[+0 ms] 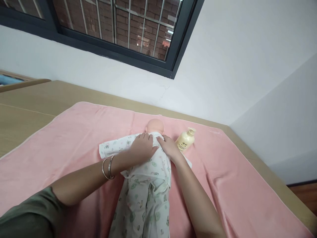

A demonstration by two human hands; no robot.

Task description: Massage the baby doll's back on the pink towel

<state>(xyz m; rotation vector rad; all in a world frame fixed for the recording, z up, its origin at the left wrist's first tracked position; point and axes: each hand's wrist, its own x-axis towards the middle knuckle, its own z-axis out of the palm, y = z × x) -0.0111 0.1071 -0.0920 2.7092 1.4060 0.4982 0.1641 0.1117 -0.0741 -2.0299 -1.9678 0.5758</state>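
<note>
Left hand (143,146) lies flat, fingers spread, palm down on the doll (146,172), pressing the printed baby clothes (145,195) at the chest and gripping nothing. Right hand (168,147) sits just beside it, fingers curled together onto the fabric near the collar; whether it pinches the cloth, I cannot tell. Two bangles (108,168) ring the left wrist. The doll lies on its back in the middle of a pink towel (74,138), head toward the wall. A cream pump bottle (186,140) lies near the right hand, on the towel covering the tabletop (29,109).
</note>
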